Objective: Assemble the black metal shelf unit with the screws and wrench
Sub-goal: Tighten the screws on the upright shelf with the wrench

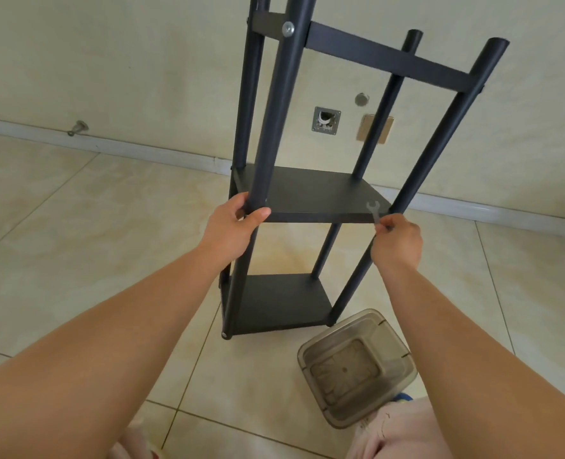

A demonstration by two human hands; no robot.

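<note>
The stiff, probably light shelf unit [307,197] is gripped at a post by the left hand [233,226], while the wrench [374,212] is pinched by the right hand [398,241].

Left hand [233,226] grips the near-left post of the upright black shelf unit [307,197]; right hand [398,238] pinches a small wrench [374,212] at the middle shelf's near-right corner.

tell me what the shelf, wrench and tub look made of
Shelf: matte black, likely painted metal; round tube legs, thin flat panels. Wrench: bare silvery metal, dull shine. Tub: see-through smoky plastic; the floor shows through its moulded base.
</note>
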